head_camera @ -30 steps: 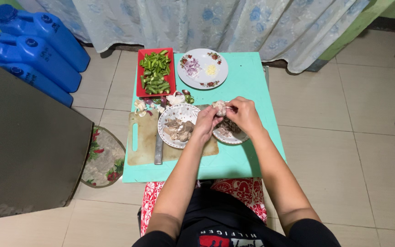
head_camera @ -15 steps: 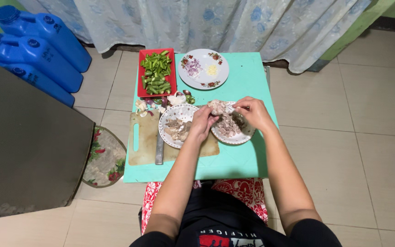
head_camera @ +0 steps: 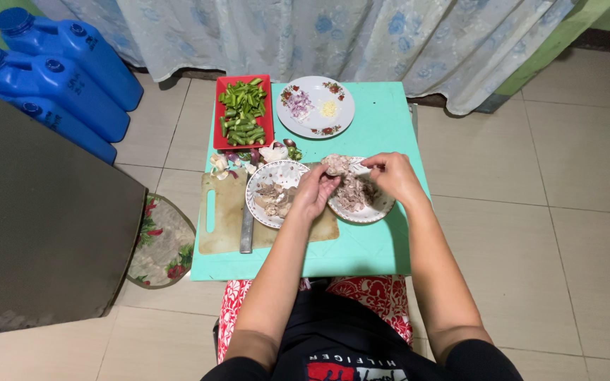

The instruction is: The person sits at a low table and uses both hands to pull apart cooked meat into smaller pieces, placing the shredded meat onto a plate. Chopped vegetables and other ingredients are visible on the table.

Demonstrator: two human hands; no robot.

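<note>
- Beige floor tiles and a pale floral curtain frame a small mint-green table at centre frame, where a seated person works over two dishes.
- At centre, the left hand is closed around a pale lump of cooked meat, held up over the gap between a patterned bowl of meat pieces and a white plate of shredded meat.
- Just right of it, the right hand pinches at the lump's edge with thumb and fingertips, the other fingers curled.
- A second ago both hands were bunched tight around the lump; now the right hand has drawn a little to the right and more of the shredded pile shows on the plate, which suggests another strip has been pulled away.
- A worn wooden cutting board lies under the bowl, a knife resting along it at centre left.
- Toward the top of the frame sit a red rectangular tray of cut green beans and a round flowered plate with chopped onion and garlic.
- Blue plastic jugs fill the upper left.
- The strip between the right fingertips is too small to make out; the left palm hides the lump's underside, and a dark panel cuts off the left edge.
</note>
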